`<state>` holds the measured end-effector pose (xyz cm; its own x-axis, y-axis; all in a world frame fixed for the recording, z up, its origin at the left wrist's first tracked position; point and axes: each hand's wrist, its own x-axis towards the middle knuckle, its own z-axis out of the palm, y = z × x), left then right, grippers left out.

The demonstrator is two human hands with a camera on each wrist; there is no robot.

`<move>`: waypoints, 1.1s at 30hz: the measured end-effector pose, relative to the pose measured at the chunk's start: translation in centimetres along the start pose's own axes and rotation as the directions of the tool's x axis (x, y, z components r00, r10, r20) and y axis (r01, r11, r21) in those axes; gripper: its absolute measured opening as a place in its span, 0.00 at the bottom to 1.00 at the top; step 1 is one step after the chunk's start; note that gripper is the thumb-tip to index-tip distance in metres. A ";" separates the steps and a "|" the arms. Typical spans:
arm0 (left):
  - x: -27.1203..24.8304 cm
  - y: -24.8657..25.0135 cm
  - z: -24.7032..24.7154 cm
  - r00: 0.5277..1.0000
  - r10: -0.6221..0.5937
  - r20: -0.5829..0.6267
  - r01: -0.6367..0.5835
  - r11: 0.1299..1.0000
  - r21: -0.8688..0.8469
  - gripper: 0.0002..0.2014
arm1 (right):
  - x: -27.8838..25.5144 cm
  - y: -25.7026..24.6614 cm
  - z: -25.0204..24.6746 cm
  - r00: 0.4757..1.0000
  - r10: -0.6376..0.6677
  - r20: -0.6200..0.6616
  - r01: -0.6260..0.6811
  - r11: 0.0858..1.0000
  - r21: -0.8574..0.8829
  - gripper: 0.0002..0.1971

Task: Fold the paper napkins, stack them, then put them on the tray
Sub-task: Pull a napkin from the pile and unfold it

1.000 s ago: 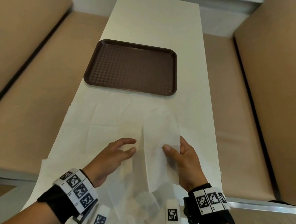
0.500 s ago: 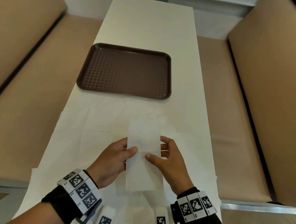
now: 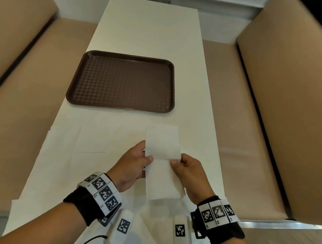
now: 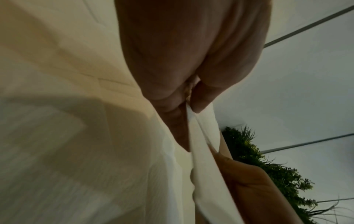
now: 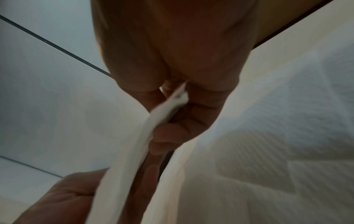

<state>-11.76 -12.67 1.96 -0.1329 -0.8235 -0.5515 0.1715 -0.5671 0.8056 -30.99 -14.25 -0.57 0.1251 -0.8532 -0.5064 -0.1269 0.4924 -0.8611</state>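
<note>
A white paper napkin [image 3: 162, 160], folded into a long narrow strip, is held above the table between both hands. My left hand [image 3: 134, 163] pinches its left edge at the middle, thumb on top. My right hand [image 3: 189, 171] pinches the right edge opposite. In the left wrist view the napkin [image 4: 203, 159] runs between thumb and fingers; the right wrist view shows the napkin [image 5: 134, 151] pinched the same way. Several unfolded white napkins [image 3: 90, 136] lie flat on the table under and left of the hands. The brown tray [image 3: 121, 81] lies beyond them with nothing on it.
The long white table [image 3: 153, 30] runs away from me between two tan bench seats [image 3: 36, 71] [image 3: 271, 110]. More napkins [image 3: 149, 225] lie near the table's front edge below my wrists.
The napkin went from a wide loose sheet to a narrow folded strip. Both hands came together onto its side edges and now pinch it at the middle.
</note>
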 end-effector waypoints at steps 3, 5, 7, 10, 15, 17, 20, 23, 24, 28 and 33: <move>0.9 0.4 0.1 0.999 -0.001 -0.045 0.002 1.000 0.030 0.18 | 1.8 -0.5 -1.4 0.999 0.001 -0.050 -0.002 1.000 -0.013 0.07; 0.9 0.5 -0.5 0.997 0.002 -0.076 0.003 0.997 0.078 0.18 | 3.9 -0.7 -3.0 0.993 0.002 -0.115 -0.005 1.000 -0.028 0.06; 0.4 0.1 -1.6 0.996 0.020 -0.092 -0.002 0.982 0.191 0.16 | 6.3 -0.8 -5.0 0.983 0.004 -0.181 -0.016 0.998 -0.069 0.05; -1.0 -1.1 -4.1 0.992 0.055 -0.118 0.003 0.899 0.438 0.13 | 9.8 -0.8 -7.5 0.972 -0.005 -0.236 -0.024 0.992 -0.121 0.04; -3.9 -3.2 -7.8 0.973 0.083 -0.217 0.080 0.757 0.648 0.10 | 13.6 -0.6 -9.2 0.966 -0.020 -0.258 -0.047 0.967 -0.249 0.06; -5.1 -3.7 -8.6 0.964 0.085 -0.250 0.106 0.744 0.659 0.09 | 14.5 -0.8 -9.4 0.962 -0.043 -0.270 -0.039 0.957 -0.289 0.05; -6.4 -4.3 -9.5 0.954 0.072 -0.293 0.143 0.746 0.651 0.09 | 15.3 -1.5 -9.4 0.953 -0.090 -0.290 -0.023 0.932 -0.363 0.05; -7.4 -5.0 -10.2 0.941 0.077 -0.330 0.169 0.737 0.655 0.09 | 15.8 -1.7 -9.7 0.938 -0.124 -0.324 -0.023 0.910 -0.414 0.07; -7.7 -5.2 -10.4 0.937 0.081 -0.340 0.174 0.735 0.655 0.09 | 15.9 -1.8 -9.8 0.931 -0.130 -0.340 -0.027 0.907 -0.420 0.08; -8.6 -5.7 -11.0 0.919 0.114 -0.377 0.184 0.721 0.668 0.11 | 16.1 -2.4 -10.2 0.903 -0.159 -0.399 -0.039 0.894 -0.446 0.14; -9.9 -7.0 -11.7 0.908 0.190 -0.373 0.198 0.590 0.783 0.17 | 16.5 -2.7 -10.2 0.880 -0.214 -0.423 -0.051 0.844 -0.533 0.17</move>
<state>-0.20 -0.71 -0.82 0.2762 -0.8605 -0.4282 -0.6892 -0.4878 0.5358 -38.64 -31.38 -6.10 -0.2792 -0.9293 -0.2416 -0.6381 0.3676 -0.6765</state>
